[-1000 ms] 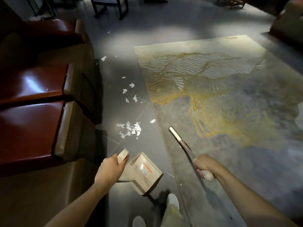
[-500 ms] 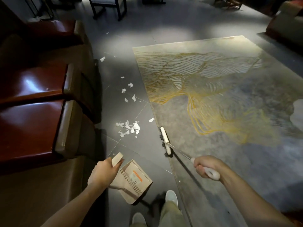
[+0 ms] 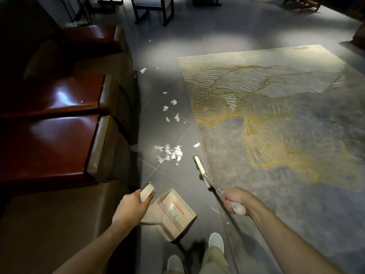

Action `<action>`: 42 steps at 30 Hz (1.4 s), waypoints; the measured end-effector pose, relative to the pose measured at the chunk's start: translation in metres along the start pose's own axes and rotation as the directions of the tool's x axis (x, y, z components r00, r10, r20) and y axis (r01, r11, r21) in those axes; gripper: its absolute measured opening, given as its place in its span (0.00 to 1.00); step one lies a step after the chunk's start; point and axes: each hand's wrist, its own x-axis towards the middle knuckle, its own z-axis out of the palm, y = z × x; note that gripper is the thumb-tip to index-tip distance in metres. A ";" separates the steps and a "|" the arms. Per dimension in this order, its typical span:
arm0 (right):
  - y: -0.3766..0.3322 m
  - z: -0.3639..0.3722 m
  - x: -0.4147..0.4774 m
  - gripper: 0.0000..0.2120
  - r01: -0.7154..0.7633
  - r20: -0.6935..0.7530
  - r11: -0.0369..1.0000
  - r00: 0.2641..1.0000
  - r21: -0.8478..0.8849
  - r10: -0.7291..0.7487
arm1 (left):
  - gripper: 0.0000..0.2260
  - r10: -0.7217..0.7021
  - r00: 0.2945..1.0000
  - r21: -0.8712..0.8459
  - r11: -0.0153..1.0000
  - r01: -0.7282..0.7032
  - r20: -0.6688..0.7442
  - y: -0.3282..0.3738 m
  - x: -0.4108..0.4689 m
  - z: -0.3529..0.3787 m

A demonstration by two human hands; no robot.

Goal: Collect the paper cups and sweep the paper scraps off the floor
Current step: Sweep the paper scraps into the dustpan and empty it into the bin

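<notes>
White paper scraps (image 3: 168, 154) lie in a small heap on the dark floor, with more scattered scraps (image 3: 171, 111) farther up the aisle and one scrap (image 3: 196, 144) at the rug's edge. My left hand (image 3: 132, 207) grips the handle of a beige dustpan (image 3: 171, 214), held low in front of my feet. My right hand (image 3: 236, 199) grips the white handle of a broom (image 3: 200, 169), whose head rests on the floor just right of the heap. No paper cups are in view.
A row of dark red leather seats (image 3: 49, 139) lines the left side. A grey rug with gold lines (image 3: 276, 125) covers the floor on the right. Dark chair legs (image 3: 152, 10) stand at the far end of the aisle. My shoes (image 3: 216, 241) are below the dustpan.
The broom head swung from over the rug down to the floor beside the heap of scraps. The dustpan stayed low near my feet, shifting slightly.
</notes>
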 end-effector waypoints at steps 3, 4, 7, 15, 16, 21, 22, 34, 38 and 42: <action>-0.003 0.002 -0.006 0.07 -0.065 0.106 0.998 0.992 0.016 0.063 | 0.16 0.006 1.000 0.008 1.000 -0.006 -0.005 -0.003 0.000 -0.002; -0.003 0.000 -0.010 0.06 -0.080 0.132 0.996 0.988 0.035 0.074 | 0.17 0.010 1.000 0.017 1.000 -0.010 0.005 -0.003 0.002 -0.002; 0.004 0.000 -0.028 0.05 -0.063 0.144 0.998 0.988 0.018 0.060 | 0.17 0.023 0.999 0.045 0.999 -0.024 0.028 -0.003 0.006 0.002; 0.029 -0.015 -0.075 0.08 -0.024 -0.017 0.999 1.000 0.032 0.025 | 0.15 0.073 0.997 0.038 0.997 -0.074 0.024 -0.008 -0.005 0.015; 0.039 -0.021 -0.082 0.09 -0.028 -0.036 0.999 0.999 0.045 0.030 | 0.14 0.072 0.997 0.022 0.997 -0.073 0.027 -0.009 -0.011 0.018; 0.088 -0.057 -0.105 0.12 -0.059 -0.105 0.995 0.992 0.085 0.068 | 0.14 0.051 0.998 -0.013 0.999 -0.051 -0.025 -0.008 -0.044 0.032; 0.100 -0.062 -0.108 0.13 -0.064 -0.113 0.994 0.991 0.087 0.074 | 0.15 0.054 0.998 -0.017 0.998 -0.054 -0.032 -0.008 -0.053 0.035; 0.187 0.003 -0.101 0.13 0.059 -0.014 0.978 0.998 0.198 -0.058 | 0.21 0.084 0.996 0.032 0.996 -0.083 -0.028 -0.031 -0.163 0.051; 0.174 -0.014 -0.114 0.13 0.062 0.037 0.913 0.996 0.403 -0.084 | 0.16 0.065 0.996 0.003 0.998 -0.065 -0.061 -0.044 -0.178 0.047; 0.158 -0.027 -0.127 0.09 0.018 0.085 0.817 0.993 0.577 -0.083 | 0.15 0.018 0.994 -0.049 0.999 -0.023 -0.106 -0.050 -0.181 0.045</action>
